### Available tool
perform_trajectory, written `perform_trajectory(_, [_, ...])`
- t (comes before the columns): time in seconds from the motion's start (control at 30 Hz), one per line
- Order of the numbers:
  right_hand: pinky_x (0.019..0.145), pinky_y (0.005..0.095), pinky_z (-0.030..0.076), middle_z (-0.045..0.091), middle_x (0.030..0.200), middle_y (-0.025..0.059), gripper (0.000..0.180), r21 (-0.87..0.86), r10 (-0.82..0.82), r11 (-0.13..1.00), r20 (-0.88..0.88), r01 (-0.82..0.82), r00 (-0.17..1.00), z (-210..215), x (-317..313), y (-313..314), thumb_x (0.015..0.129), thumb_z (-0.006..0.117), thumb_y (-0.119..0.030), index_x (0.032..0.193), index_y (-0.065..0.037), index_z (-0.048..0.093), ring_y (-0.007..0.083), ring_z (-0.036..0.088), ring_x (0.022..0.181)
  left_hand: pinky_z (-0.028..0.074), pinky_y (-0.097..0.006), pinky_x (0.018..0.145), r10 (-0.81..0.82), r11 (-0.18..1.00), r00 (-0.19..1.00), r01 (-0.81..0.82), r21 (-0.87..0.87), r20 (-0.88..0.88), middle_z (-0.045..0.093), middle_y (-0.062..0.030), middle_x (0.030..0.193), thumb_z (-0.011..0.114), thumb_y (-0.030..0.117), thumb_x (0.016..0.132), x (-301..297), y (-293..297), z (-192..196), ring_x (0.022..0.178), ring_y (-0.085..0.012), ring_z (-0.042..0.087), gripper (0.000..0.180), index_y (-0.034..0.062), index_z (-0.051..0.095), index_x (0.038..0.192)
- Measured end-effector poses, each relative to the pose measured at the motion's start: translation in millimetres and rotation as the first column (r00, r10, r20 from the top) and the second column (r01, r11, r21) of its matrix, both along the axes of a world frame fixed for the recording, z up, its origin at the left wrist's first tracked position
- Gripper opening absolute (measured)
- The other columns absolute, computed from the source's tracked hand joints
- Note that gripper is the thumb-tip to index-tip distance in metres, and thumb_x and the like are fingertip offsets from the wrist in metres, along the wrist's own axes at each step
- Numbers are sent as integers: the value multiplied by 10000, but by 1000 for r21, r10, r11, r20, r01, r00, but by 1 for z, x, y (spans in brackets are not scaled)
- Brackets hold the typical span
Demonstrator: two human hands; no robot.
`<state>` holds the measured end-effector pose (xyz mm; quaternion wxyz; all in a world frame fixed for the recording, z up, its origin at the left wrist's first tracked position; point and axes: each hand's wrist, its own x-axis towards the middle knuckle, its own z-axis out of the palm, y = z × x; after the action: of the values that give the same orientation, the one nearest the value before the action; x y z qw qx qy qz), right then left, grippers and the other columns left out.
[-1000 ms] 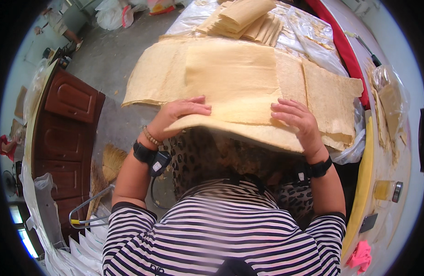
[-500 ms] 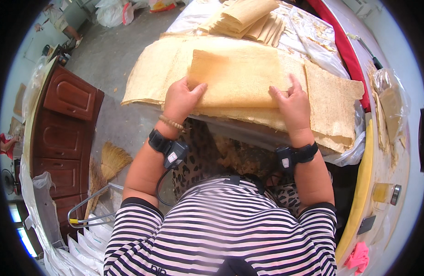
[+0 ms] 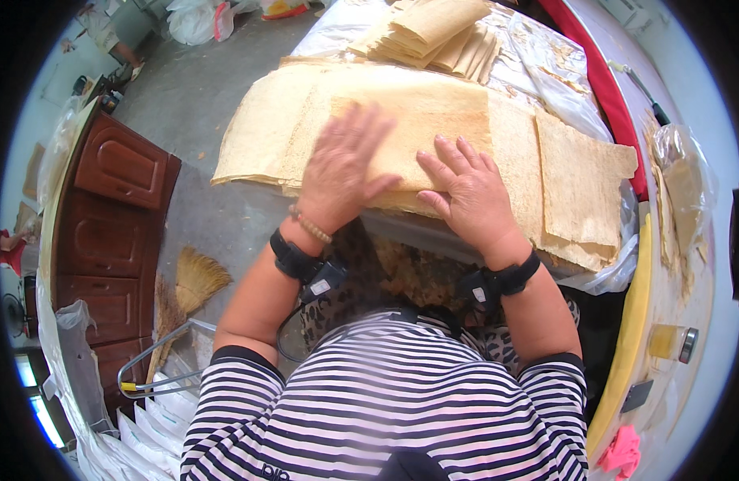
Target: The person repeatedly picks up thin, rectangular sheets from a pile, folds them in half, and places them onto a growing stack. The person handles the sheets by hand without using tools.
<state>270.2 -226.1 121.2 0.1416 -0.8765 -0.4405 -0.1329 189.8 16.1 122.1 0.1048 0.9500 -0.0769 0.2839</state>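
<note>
Fingers [image 3: 361, 132] of the left hand [image 3: 341, 172] lie spread and flat, blurred, on a folded tan sheet [image 3: 421, 128] at the upper middle of the frame; the right hand [image 3: 469, 192] presses down just beside it, fingers splayed, grasping nothing. That sheet tops a broad pile of thin tan sheets [image 3: 582, 184] covering the surface [image 3: 710, 264]. Above sits a stack of folded sheets [image 3: 433, 32]. At left stand a brown wooden cabinet [image 3: 117, 212] and a straw broom [image 3: 189, 284] on the grey floor [image 3: 185, 88].
</note>
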Motion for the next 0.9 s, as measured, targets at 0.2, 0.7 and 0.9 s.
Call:
perform_trajectory(0.2, [1099,445,517,710,1376,116,435,22,68,997,35,-69,997,17,25,-20,871,748,-181,1304,-148,733,333,670,1275,371,-514,1238,-125,989,913,148,30,-388,498,-176,1635,827,407,870,12,19,9,1511,-476,430,735,154,590,1517])
perform_trajectory(0.7, [691,231,503,707,903,-42,254,481,172,711,-827,513,535,11,35,-69,1040,723,-217,1085,27,774,34,601,791,540,-223,775,-240,208,954,-132,-969,-182,755,30,1004,760,231,1041,-9,45,-18,866,-34,639,280,-1,763,1198])
perform_trajectory(0.9, [646,355,508,709,721,51,289,217,-366,767,-624,603,690,6,34,-56,976,757,-235,894,41,728,180,644,655,548,-439,659,349,760,895,-443,-476,-276,745,-146,824,709,452,1025,21,19,-32,728,-332,705,423,40,666,939])
